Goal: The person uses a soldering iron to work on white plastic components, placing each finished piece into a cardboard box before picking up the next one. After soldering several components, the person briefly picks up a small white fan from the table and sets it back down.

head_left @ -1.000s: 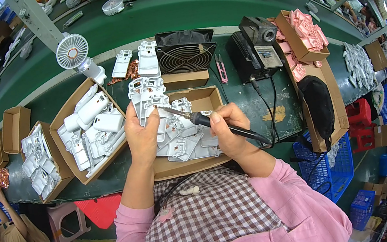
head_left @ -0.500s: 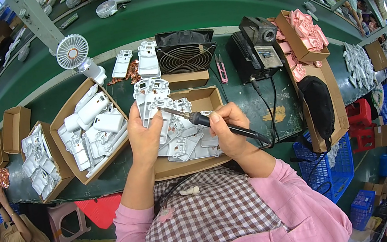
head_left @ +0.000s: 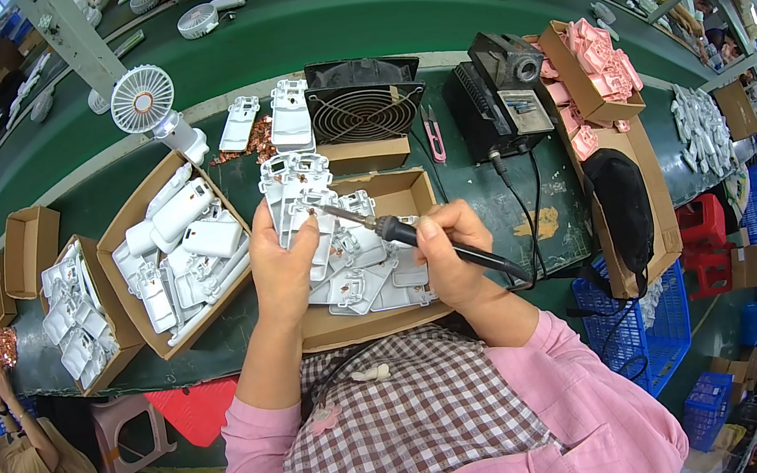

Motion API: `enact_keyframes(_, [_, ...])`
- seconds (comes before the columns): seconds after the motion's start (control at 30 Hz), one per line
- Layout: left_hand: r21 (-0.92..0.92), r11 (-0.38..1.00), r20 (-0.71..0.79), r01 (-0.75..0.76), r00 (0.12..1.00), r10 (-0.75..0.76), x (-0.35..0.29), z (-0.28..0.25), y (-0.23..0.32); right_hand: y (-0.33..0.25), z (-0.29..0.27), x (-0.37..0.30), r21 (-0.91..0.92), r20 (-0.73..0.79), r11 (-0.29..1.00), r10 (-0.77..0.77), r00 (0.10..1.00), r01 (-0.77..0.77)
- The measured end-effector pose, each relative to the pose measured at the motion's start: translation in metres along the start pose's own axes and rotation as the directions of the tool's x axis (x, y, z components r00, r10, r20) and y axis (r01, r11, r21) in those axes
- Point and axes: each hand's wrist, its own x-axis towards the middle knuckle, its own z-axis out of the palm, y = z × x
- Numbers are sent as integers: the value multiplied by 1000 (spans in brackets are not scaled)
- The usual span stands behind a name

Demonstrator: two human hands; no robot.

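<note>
My right hand [head_left: 456, 252] is closed around a soldering iron [head_left: 391, 229], whose metal tip points up and left at a white plastic housing [head_left: 302, 189]. My left hand [head_left: 282, 267] pinches that housing between thumb and fingers, so part of it is hidden. Whether the tip touches it I cannot tell. Beneath both hands, a cardboard tray [head_left: 401, 191] holds several more white housings [head_left: 361, 284]. Just beyond the left hand stands a stack of white housings [head_left: 291, 120], next to a pile of small copper-coloured parts [head_left: 261, 142].
A black fan [head_left: 369, 111] faces me behind the tray. Pink-handled tweezers [head_left: 434, 136] and a black soldering station [head_left: 487, 105] lie to its right. Boxes of white parts [head_left: 138, 314] and pink parts [head_left: 570, 132] flank the work area. A white handheld fan [head_left: 143, 100] stands at left.
My right hand and the soldering iron have shifted slightly right. My left hand stays put. Fans on the green conveyor behind have moved a little left.
</note>
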Motion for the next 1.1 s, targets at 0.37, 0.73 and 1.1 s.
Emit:
enact_keyframes(0.37, [-280,957,-81,-73,995,52,3,4,6,0,-3,-2,77,-58,992,-94,994,99])
enact_keyframes(0.73, [-13,996,-128,-86,988,83,0,6,10,3,-4,-3,52,-38,992,-116,992,118])
enact_keyframes(1.1, [228,964,-179,-136,968,179,-4,7,7,-1,-2,-1,46,-24,998,-40,999,42])
